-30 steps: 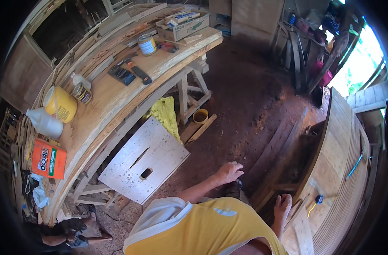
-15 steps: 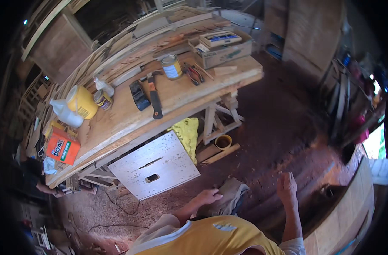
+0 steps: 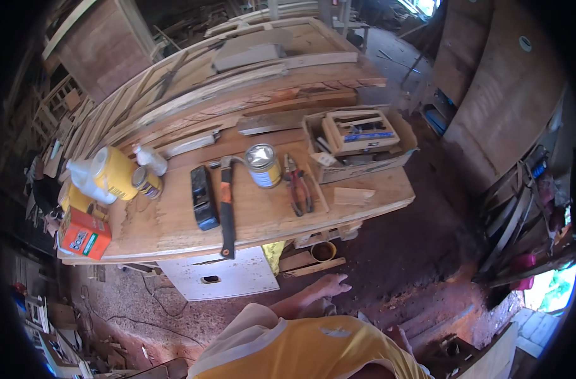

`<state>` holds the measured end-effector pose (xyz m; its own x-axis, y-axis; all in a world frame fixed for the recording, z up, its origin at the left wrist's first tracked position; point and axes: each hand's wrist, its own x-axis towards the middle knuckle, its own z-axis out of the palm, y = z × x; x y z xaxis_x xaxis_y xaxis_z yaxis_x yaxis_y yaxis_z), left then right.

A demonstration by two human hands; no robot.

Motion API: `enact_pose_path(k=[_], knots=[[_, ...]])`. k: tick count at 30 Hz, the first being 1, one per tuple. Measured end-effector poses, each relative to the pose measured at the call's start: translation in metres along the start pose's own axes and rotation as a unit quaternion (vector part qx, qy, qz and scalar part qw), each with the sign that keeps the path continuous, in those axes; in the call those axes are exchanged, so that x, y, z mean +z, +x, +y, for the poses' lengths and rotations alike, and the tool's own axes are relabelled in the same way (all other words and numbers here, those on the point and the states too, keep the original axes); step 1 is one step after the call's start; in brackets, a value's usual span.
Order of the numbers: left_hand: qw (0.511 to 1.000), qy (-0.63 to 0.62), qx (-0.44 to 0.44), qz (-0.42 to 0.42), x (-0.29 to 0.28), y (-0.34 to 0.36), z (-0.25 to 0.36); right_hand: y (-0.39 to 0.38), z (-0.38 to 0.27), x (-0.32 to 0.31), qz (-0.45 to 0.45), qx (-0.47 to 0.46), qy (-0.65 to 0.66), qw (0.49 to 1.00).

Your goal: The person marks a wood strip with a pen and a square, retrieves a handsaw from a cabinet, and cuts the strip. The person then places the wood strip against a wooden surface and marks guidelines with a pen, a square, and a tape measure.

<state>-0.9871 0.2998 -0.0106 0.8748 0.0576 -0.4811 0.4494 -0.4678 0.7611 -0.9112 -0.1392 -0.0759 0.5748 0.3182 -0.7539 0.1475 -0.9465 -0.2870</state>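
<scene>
From afar I see the bare left hand (image 3: 331,285) empty, fingers loosely spread; the right hand (image 3: 398,336), mostly hidden by the yellow shirt (image 3: 288,347), I cannot read. Ahead on the brown wooden bench (image 3: 162,218), nearer the left hand, 1 pair of red-and-black-handled metal pliers (image 3: 294,183) lies lengthwise away (handles bodyward)

Your left hand (image 3: 329,287) has open room over the floor (image 3: 420,252) to its right; ahead, the yellow bucket (image 3: 324,260) and bench (image 3: 389,191) obstruct you, with the speckled board (image 3: 244,278) leftward.
</scene>
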Motion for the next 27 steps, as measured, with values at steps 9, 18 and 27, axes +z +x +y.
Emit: enact_pose_path(k=[9,18,27], knots=[[0.989,0.079,0.014,-0.128,0.008,0.132,0.070,0.028,0.055,0.006,0.087,0.076,0.359,0.926],[0.987,0.126,0.053,-0.088,0.045,0.339,0.196,0.157,0.112,-0.195,0.107,-0.019,0.568,0.816],[0.994,0.067,0.046,-0.070,0.006,0.522,0.322,0.373,0.136,-0.460,0.323,-0.050,0.232,0.916]])
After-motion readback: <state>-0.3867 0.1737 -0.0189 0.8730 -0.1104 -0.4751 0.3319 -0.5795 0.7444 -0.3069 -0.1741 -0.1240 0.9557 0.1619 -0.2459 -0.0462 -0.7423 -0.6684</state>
